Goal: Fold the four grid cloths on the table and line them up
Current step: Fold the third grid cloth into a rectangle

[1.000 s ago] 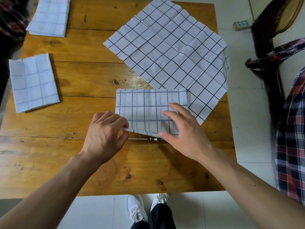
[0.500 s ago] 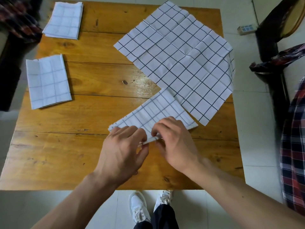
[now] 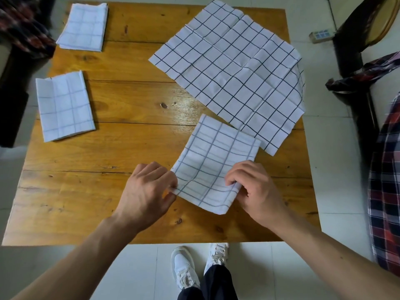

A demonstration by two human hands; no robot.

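Observation:
A folded white grid cloth lies tilted near the front middle of the wooden table. My left hand pinches its near left edge. My right hand pinches its near right edge. Behind it an unfolded grid cloth lies spread flat at the back right, its right side hanging over the table edge. Two folded grid cloths rest on the left: one at the back left corner, one at the left edge.
A dark chair with draped plaid fabric stands to the right of the table. Plaid cloth hangs at the far right. My white shoes show on the tiled floor below the front edge. A dark object sits at the far left.
The folded cloth has turned from lying crosswise to lying tilted lengthwise away from me. My hands have moved apart, each now pinching one side of its near end.

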